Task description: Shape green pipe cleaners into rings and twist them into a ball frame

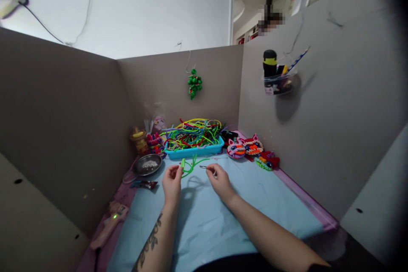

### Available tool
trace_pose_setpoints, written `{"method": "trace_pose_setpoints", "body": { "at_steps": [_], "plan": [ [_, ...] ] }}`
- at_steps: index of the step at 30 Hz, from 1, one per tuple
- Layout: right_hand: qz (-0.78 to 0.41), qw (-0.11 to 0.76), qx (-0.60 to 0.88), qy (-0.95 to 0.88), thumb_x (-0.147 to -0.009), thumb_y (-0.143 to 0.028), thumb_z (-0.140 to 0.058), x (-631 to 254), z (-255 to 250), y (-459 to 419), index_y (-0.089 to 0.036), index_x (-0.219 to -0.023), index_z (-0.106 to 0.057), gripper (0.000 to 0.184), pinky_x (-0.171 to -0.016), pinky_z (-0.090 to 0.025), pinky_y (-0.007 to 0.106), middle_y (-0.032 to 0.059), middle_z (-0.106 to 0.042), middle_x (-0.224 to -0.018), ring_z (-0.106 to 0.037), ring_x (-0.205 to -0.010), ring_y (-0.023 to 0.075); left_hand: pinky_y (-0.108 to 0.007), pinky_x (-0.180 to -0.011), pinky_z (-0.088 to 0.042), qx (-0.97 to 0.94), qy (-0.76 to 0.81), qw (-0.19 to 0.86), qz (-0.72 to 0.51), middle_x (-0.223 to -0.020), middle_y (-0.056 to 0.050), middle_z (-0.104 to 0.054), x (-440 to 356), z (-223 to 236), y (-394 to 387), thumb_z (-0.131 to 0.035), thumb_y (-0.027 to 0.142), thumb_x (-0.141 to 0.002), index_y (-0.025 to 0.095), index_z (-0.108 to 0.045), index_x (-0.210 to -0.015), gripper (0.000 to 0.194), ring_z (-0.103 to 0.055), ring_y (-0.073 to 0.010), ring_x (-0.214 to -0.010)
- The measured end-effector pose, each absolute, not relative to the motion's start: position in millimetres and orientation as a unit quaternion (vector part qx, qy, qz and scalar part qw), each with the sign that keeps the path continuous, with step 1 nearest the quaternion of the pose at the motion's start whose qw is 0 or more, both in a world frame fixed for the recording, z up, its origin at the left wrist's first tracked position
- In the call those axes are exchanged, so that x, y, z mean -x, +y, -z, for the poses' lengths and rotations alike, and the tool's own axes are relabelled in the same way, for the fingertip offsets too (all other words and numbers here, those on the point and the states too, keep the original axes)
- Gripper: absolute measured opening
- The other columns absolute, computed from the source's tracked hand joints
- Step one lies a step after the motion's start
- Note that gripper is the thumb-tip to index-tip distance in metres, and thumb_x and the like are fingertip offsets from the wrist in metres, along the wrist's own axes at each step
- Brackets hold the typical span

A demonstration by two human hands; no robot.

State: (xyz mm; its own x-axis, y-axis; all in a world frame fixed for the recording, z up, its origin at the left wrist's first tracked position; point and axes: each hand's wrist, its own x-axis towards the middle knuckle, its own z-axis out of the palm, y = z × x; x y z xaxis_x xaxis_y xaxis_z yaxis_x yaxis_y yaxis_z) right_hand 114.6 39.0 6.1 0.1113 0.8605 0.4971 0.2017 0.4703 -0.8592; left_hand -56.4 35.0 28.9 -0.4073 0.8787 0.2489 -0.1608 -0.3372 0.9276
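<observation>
My left hand (172, 182) is closed, pinching bright green pipe cleaners (192, 164) bent into a loop, with loose ends sticking out to the right. My right hand (219, 180) grips a small thin metal tool (203, 167) between thumb and fingertips. Its tip points left at the green strands, and a short gap seems to separate them. What kind of tool it is, I cannot make out. Both hands are raised over the light blue cloth (204, 221), which carries their shadows. Just beyond them stands a blue tray (194, 151) heaped with pipe cleaners in many colours.
Left of the tray are a metal bowl (147, 165) and a yellow-topped jar (138, 140). A pink glue gun (110, 226) lies at the left edge. Several colourful animal-like heads (236, 148) sit at right. Grey partitions enclose the table; a pen holder (278, 81) hangs on one.
</observation>
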Motion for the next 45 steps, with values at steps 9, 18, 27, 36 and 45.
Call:
{"method": "trace_pose_setpoints", "body": {
  "at_steps": [9,18,27,36,45],
  "plan": [
    [0.024,0.535,0.433,-0.725,-0.077,-0.022,-0.059,-102,-16,17,-0.022,-0.082,-0.066,0.009,-0.096,-0.033,0.044,0.0079,-0.049,-0.111,-0.039,-0.11,0.0254,-0.024,-0.066,-0.047,-0.627,0.45,0.262,-0.58,-0.075,-0.001,-0.063,39,-15,25,-0.06,0.028,-0.076,0.016,-0.057,-0.083,0.014,-0.059,-0.0134,-0.07],
    [0.032,0.514,0.444,-0.733,-0.077,-0.018,-0.056,-102,-10,23,-0.021,-0.075,-0.065,0.01,-0.1,-0.03,0.045,0.0067,-0.048,-0.118,-0.035,-0.117,0.0262,-0.027,-0.071,-0.048,-0.673,0.44,0.241,-0.544,-0.081,-0.003,-0.065,38,-8,25,-0.056,0.028,-0.079,0.017,-0.056,-0.087,0.013,-0.062,-0.0147,-0.076],
    [0.038,0.51,0.444,-0.736,-0.077,-0.019,-0.057,-104,-7,27,-0.022,-0.073,-0.064,0.009,-0.098,-0.031,0.045,0.0066,-0.052,-0.109,-0.036,-0.115,0.0259,-0.025,-0.067,-0.046,-0.695,0.441,0.231,-0.518,-0.075,0.0,-0.06,40,-7,26,-0.053,0.026,-0.08,0.018,-0.052,-0.082,0.009,-0.059,-0.0132,-0.071],
    [0.056,0.475,0.395,-0.784,-0.079,-0.017,-0.055,-109,-7,25,-0.027,-0.096,-0.063,0.02,-0.096,-0.029,0.043,0.0036,-0.059,-0.106,-0.042,-0.111,0.0233,-0.024,-0.065,-0.045,-0.685,0.443,0.249,-0.522,-0.075,0.002,-0.054,40,-4,29,-0.052,0.025,-0.079,0.02,-0.044,-0.085,0.011,-0.057,-0.0121,-0.069],
    [0.025,0.448,0.396,-0.801,-0.081,-0.022,-0.057,-109,-8,25,-0.029,-0.096,-0.063,0.018,-0.103,-0.013,0.05,0.0002,-0.066,-0.09,-0.047,-0.103,0.0218,-0.027,-0.068,-0.045,-0.693,0.449,0.243,-0.509,-0.078,0.002,-0.052,45,-1,31,-0.052,0.023,-0.078,0.021,-0.041,-0.086,0.014,-0.058,-0.0139,-0.074]
  ]
}}
